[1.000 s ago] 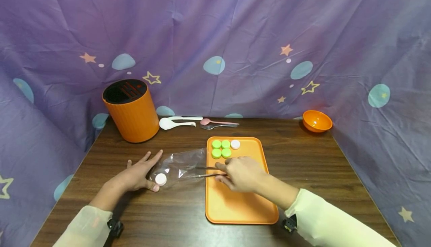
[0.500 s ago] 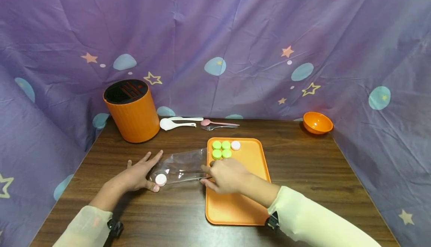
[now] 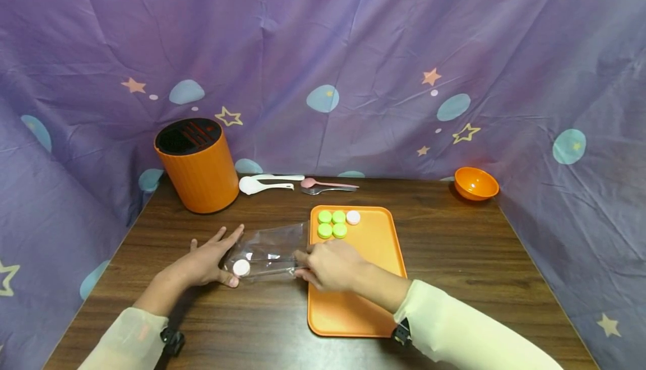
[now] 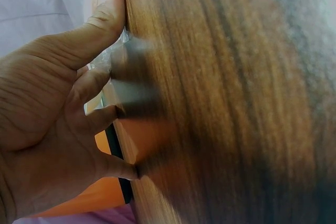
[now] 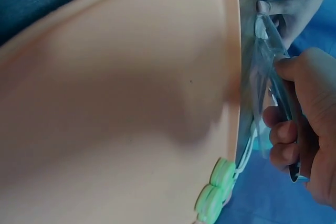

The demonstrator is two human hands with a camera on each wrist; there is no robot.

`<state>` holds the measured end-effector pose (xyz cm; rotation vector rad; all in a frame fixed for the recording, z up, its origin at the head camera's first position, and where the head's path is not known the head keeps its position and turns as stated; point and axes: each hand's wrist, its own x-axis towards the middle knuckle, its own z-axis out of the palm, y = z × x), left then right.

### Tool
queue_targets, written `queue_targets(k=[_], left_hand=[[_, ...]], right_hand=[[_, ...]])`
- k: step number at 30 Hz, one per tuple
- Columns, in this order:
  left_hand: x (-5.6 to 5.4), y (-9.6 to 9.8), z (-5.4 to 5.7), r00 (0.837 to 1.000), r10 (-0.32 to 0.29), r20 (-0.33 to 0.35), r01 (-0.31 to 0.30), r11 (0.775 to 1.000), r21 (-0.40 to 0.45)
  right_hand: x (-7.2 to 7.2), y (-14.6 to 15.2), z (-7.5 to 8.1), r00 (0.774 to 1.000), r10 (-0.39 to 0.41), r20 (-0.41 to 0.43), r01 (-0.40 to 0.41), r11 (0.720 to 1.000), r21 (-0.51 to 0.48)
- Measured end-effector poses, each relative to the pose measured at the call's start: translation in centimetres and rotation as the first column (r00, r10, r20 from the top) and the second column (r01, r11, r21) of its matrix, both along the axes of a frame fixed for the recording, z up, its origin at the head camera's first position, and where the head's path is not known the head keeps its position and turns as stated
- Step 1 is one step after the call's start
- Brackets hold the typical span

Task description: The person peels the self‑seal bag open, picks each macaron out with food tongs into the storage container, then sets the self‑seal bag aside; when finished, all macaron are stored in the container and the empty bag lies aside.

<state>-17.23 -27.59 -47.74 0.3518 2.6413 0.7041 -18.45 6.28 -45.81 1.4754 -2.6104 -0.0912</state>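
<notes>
A clear plastic bag (image 3: 270, 239) lies left of the orange tray (image 3: 355, 314), with one white macaron-like disc (image 3: 241, 268) at its left end. Spread fingers of my left hand (image 3: 206, 262) hold that end down on the table; its thumb lies beside the disc. My right hand (image 3: 330, 266) grips metal tongs (image 5: 287, 100) over the tray's left edge. Their arms reach left into the bag's mouth, tips close to the disc. Whether they touch it I cannot tell. Several green macaron-like discs (image 3: 332, 223) and a white one (image 3: 353, 217) sit at the tray's top left.
An orange knife block (image 3: 199, 176) stands at the back left. Along the back edge lie a white ladle (image 3: 248, 185), another white utensil (image 3: 280, 177), a pink spoon (image 3: 309, 183) and a fork (image 3: 328, 190). An orange bowl (image 3: 475, 184) sits at the back right.
My right hand has moved left from over the tray to its left edge, sliding the tongs deeper into the bag. My left hand and the white disc have stayed in place.
</notes>
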Motion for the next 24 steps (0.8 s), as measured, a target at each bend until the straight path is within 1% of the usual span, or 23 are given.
queue_targets(k=[2, 6, 8, 10, 13, 17, 20, 24], left_hand=[[-0.4, -0.4, -0.9, 1.000, 0.003, -0.006, -0.003, 1.000, 0.004], [-1.1, -1.3, -2.8, 0.999, 0.001, -0.039, 0.000, 1.000, 0.012], [-1.2, -1.4, -3.1, 0.999, -0.009, -0.044, 0.010, 1.000, 0.016], [-1.1, -1.3, -2.9, 0.999, -0.015, -0.043, 0.016, 1.000, 0.020], [-0.5, -0.8, -1.5, 1.000, -0.016, -0.025, 0.016, 1.000, 0.015], [0.1, 0.0, -0.1, 1.000, 0.004, -0.007, -0.004, 1.000, -0.009], [0.4, 0.4, 0.4, 1.000, 0.003, -0.017, -0.003, 0.999, -0.034], [0.4, 0.5, 0.4, 1.000, 0.001, -0.025, -0.002, 0.999, -0.044]], right_hand=[[0.0, 0.1, -0.1, 1.000, 0.003, -0.007, -0.003, 1.000, -0.011], [0.0, 0.4, 0.0, 1.000, 0.000, -0.006, 0.000, 1.000, -0.029], [0.0, 0.6, 0.0, 1.000, -0.005, -0.008, 0.005, 0.999, -0.032], [0.0, 0.8, 0.1, 1.000, -0.010, -0.018, 0.009, 0.999, -0.038], [0.0, 1.2, 0.3, 0.999, -0.019, -0.040, 0.017, 0.999, -0.041], [-0.2, 1.7, 0.6, 0.999, -0.021, -0.043, 0.018, 0.998, -0.055], [-0.4, 2.1, 0.9, 0.999, -0.021, -0.042, 0.018, 0.997, -0.073], [-0.6, 3.0, 1.1, 0.998, -0.028, -0.052, 0.024, 0.996, -0.088]])
